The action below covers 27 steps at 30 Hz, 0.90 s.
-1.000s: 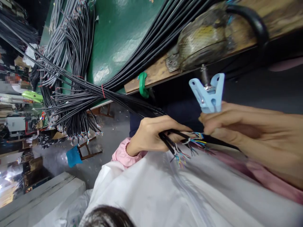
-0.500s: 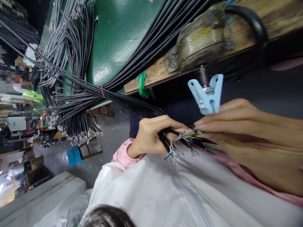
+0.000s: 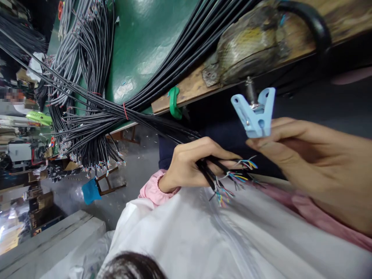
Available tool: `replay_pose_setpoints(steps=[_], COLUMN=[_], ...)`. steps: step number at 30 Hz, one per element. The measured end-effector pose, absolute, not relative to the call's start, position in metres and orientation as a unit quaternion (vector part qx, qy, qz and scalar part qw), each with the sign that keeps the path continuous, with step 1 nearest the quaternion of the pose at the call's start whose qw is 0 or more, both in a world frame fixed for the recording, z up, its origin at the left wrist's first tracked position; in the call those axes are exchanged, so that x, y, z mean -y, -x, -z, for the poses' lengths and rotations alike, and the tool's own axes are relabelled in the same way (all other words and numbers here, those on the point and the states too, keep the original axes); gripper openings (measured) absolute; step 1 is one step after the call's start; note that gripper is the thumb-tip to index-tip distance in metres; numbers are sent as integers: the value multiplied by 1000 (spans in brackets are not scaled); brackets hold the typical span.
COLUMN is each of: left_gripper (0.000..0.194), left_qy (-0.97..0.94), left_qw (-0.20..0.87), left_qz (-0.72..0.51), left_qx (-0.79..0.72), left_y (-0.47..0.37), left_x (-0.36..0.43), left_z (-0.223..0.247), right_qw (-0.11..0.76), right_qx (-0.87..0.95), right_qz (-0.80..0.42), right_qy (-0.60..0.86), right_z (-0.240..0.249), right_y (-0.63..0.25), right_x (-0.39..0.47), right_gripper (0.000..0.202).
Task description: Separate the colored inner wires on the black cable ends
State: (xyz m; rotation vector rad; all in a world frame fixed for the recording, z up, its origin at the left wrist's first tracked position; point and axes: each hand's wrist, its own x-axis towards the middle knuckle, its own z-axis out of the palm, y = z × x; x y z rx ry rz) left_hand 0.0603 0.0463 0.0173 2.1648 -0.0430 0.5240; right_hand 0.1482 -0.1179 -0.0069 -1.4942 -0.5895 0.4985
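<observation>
Nearest: dark hair at the bottom edge [image 3: 132, 267], then a white garment [image 3: 174, 232] across the wearer's front; pink cuff [image 3: 154, 189] at the left wrist.
Left hand [image 3: 188, 162]: fingers curled and clamped on black cables [image 3: 162, 124], held in front of the garment.
Cable ends: jackets cut back, coloured cores [image 3: 222, 195] fanned out past the left fingers, some pointing down, others toward the right hand.
Right hand [image 3: 308, 155]: thumb and forefinger tips together, just below the blue clip; contact with it uncertain, and cannot tell whether anything is pinched between the tips.
Blue clip [image 3: 258, 120]: handles up in a V, at the lower end of a metal rod [image 3: 250, 91].
Above the rod: tape-wrapped, grimy device [image 3: 247, 48] on a wooden board [image 3: 200, 87]; thick black hose [image 3: 315, 29] curving from its right side.
Board edge: green clamp [image 3: 174, 102], near the board's left end.
Red band [image 3: 125, 111]: around the black cables, where they cross at the table edge.
Green table [image 3: 139, 35]: black bundle [image 3: 95, 66] and grey bundle [image 3: 67, 58] side by side, left part.
Floor beyond: blue seat [image 3: 91, 192] on a wooden frame.
Far left: cluttered workshop, detail blurred.
</observation>
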Motion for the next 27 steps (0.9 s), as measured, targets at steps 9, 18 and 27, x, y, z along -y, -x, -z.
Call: replay_pose_setpoints(steps=[9, 18, 27], left_gripper=[63, 64, 30], left_qy=[-903, -913, -891], left_qw=[398, 390, 422], left_qz=[-163, -115, -168], left_qx=[-8, -20, -18], left_y=[-62, -58, -55], left_x=[-43, -42, -45], left_z=[-21, -16, -23], right_qw=[640, 656, 603], right_qx=[269, 372, 438], right_qz=[-129, -51, 23], right_qy=[708, 655, 667], right_z=[20, 11, -3], right_y=[-144, -157, -158], right_x=[130, 119, 109], right_gripper=[38, 15, 19])
